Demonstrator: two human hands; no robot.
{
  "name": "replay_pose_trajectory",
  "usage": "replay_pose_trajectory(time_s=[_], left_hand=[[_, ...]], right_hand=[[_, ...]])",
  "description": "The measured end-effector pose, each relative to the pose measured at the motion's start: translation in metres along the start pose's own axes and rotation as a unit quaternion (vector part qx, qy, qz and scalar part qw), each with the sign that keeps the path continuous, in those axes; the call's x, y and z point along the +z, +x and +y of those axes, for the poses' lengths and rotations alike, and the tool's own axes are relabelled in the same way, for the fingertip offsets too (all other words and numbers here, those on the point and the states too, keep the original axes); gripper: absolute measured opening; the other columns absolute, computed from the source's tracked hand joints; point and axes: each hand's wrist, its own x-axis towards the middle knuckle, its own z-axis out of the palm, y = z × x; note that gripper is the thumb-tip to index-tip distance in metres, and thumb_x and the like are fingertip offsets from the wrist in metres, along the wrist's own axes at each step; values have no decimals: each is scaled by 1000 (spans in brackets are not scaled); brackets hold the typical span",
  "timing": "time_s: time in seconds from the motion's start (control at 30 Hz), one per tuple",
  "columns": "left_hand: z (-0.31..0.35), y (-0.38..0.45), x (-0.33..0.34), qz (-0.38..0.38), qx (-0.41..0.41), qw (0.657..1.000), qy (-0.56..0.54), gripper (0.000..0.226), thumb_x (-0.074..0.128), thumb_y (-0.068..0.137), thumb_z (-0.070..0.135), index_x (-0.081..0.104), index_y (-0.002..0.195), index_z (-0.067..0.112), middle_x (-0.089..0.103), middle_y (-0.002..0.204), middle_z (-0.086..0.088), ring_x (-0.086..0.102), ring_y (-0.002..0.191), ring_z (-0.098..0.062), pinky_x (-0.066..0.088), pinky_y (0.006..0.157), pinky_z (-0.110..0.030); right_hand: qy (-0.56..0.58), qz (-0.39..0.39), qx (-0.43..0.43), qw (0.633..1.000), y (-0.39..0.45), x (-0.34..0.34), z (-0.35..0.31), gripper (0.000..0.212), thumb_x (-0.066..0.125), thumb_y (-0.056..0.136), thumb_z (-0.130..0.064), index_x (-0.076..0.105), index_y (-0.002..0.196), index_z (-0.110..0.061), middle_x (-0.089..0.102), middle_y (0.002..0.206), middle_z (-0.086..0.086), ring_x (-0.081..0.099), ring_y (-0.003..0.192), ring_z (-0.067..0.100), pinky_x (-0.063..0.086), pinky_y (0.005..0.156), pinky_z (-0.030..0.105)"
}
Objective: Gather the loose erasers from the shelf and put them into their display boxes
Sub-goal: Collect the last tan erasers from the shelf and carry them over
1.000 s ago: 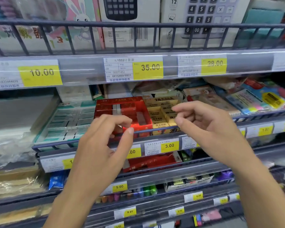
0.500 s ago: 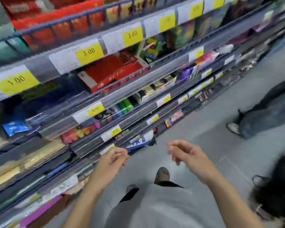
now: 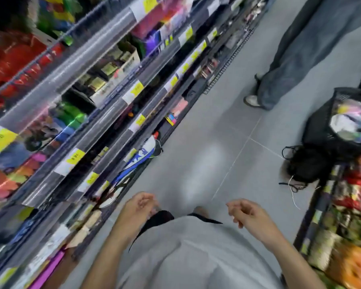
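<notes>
A shopper's view tips down a stationery aisle: both bare hands hang low over the grey floor, in front of a grey shirt at the bottom centre of the frame. The left hand sits lower centre-left with its fingers loosely curled together and nothing visible between them; the right hand, lower centre-right, is likewise loosely curled and appears empty.

The shelves run diagonally from the lower left to the upper middle of the frame, their long axis slanting up and to the right, with yellow price tags along each rail. No loose erasers or display boxes can be picked out; motion blur smears the goods into colour. A red mass of packaging at the upper left may be boxed stock, but that cannot be confirmed.

Judged from this, the task's things lie up and to the left of both hands, well apart from them, and the left hand is the nearer one to the shelving. The coming reach would have to travel upward and leftward, across the line of the rails.

At the right edge, a black basket of goods sits near a crouching person's dark hair, and another person's trouser legs stand at the upper right.
</notes>
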Motion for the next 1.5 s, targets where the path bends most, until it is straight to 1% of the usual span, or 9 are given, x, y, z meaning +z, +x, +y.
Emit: replay_pose_trajectory(time_s=[0.07,0.23,0.37,0.57,0.7,0.83,1.1,1.37,1.5], left_hand=[[12,3,18,-8,-1,1000,11,11,63,99,10,70,103,18,76,90,-9,68,69,-5,50,61,-16],[39,12,49,-11,-9,999,32,10,66,98,14,73,99,20,77,95,-9,69,81,-14,51,79,-34],[68,33,65,-19,-17,999,31,15,61,100,9,71,105,19,79,94,1,69,79,-10,53,76,-25],[124,102,87,-39,-12,999,14,15,59,101,8,70,106,17,79,91,3,66,74,-6,51,69,-22],[177,153,96,-78,1,997,20,11,61,101,12,70,104,18,79,91,2,66,78,-10,50,71,-23],[244,205,106,-108,22,993,30,8,66,99,14,71,101,18,76,93,-11,66,74,-11,49,65,-23],[357,283,120,-112,75,990,39,9,63,100,14,70,105,16,78,95,1,67,73,-2,50,68,-21],[417,319,137,-31,66,997,1,10,63,101,19,71,106,22,78,95,7,68,80,-7,50,74,-26],[453,305,143,38,77,996,-33,13,64,98,30,74,97,38,76,92,9,66,78,-2,47,73,-23]], right_hand=[[12,7,0,1000,7,-17,5,19,57,96,-4,73,94,-14,69,76,-7,58,59,8,48,56,26],[56,10,-33,998,33,-54,-21,16,60,95,-9,72,98,-19,71,83,2,59,64,10,48,58,22],[70,18,-68,995,61,-82,-59,15,63,94,-15,73,99,-25,72,82,-2,62,65,8,51,60,21],[74,42,-92,992,118,-119,-108,14,65,94,-18,74,99,-27,72,80,-3,62,64,7,50,59,19],[74,68,-63,993,149,-142,-136,15,63,94,-15,74,99,-26,72,86,2,62,66,8,50,60,21],[81,99,-37,991,174,-165,-161,17,62,94,-9,73,100,-20,70,94,14,62,66,10,50,60,24],[88,122,-2,989,223,-209,-202,14,63,94,-6,73,99,-13,68,89,16,58,60,8,49,58,21],[17,36,-52,998,334,-273,-285,17,59,96,-6,72,102,-16,70,96,15,61,67,9,51,64,27],[-36,-48,-119,991,383,-299,-358,16,60,96,-8,71,103,-17,72,96,15,60,68,7,50,65,26]])
